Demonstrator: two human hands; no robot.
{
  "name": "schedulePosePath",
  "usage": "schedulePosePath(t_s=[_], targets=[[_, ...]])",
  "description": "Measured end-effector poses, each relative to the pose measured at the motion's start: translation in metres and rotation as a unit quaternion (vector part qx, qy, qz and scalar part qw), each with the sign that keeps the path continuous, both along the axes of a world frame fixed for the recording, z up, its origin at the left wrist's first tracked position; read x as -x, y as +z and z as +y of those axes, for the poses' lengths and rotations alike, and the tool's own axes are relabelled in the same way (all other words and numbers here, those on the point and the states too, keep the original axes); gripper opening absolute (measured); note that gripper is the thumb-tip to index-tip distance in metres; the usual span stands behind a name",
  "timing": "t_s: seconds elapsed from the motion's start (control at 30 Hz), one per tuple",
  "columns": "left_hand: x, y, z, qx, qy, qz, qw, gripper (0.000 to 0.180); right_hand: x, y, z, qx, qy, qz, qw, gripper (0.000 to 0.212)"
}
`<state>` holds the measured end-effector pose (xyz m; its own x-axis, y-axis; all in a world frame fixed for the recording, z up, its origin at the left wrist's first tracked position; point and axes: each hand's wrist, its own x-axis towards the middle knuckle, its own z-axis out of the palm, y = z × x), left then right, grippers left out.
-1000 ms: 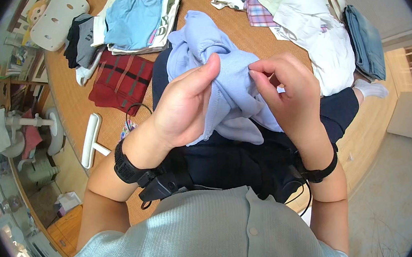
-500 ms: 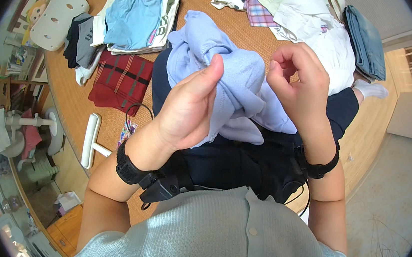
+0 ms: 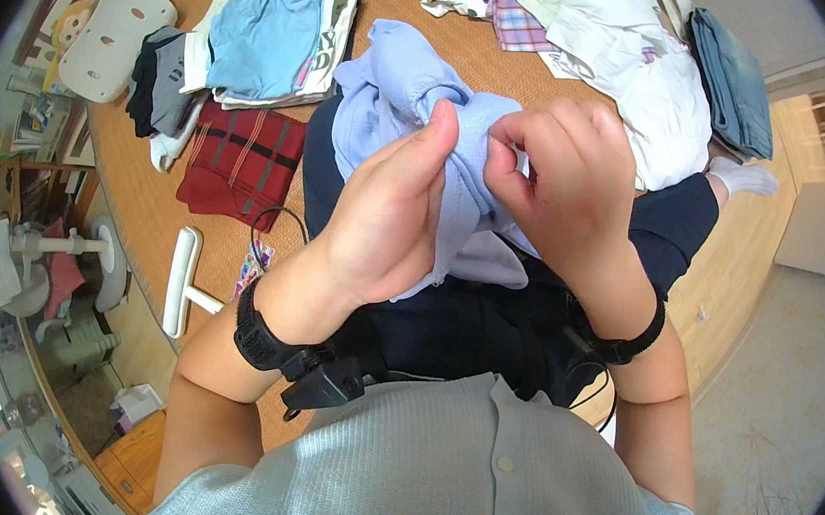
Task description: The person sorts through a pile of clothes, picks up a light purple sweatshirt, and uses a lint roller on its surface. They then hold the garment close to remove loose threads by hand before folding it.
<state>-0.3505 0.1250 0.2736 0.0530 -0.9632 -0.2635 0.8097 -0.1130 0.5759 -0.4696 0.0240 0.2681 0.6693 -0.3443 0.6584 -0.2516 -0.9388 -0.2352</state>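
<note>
A periwinkle-blue fleecy garment [image 3: 414, 76] lies bunched over my lap. My left hand [image 3: 383, 215] is closed around its near side, thumb on top and fingers behind the cloth. At the bunch's right edge, my right hand [image 3: 570, 176] pinches the fabric between thumb and bent index finger. What kind of garment it is cannot be made out in its crumpled state. Both wrists carry black straps, and a small black device [image 3: 325, 382] sits at the left one.
Stacked folded shirts [image 3: 269, 36] lie at the far left, with a dark red plaid cloth [image 3: 246, 159] nearer. A white lint roller [image 3: 182, 282] rests by my left arm. Loose white clothes [image 3: 653, 102] and folded jeans [image 3: 731, 83] lie right on the woven mat [image 3: 471, 45].
My right hand has moved left and slightly down, from apart from the garment to pinching its edge. My left hand keeps its hold, with hardly any shift.
</note>
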Motion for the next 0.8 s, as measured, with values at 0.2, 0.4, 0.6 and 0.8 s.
schedulePosePath(t_s=[0.2, 0.4, 0.6, 0.8], targets=[[-0.001, 0.001, -0.002, -0.006, -0.006, 0.012, 1.0, 0.041, 0.012, 0.001, -0.019, -0.098, -0.034, -0.026, 0.994, 0.011], [-0.003, -0.008, 0.001, -0.036, -0.011, -0.142, 0.989, 0.033, 0.007, 0.012, -0.011, -0.246, 0.107, -0.116, 0.956, 0.011], [-0.01, -0.006, 0.002, -0.016, -0.043, -0.232, 0.972, 0.032, 0.009, 0.014, -0.008, -0.207, 0.118, -0.074, 0.968, 0.014], [-0.002, 0.0, 0.001, 0.035, -0.025, -0.24, 0.97, 0.03, 0.015, 0.014, -0.005, -0.209, 0.119, -0.06, 0.969, 0.014]])
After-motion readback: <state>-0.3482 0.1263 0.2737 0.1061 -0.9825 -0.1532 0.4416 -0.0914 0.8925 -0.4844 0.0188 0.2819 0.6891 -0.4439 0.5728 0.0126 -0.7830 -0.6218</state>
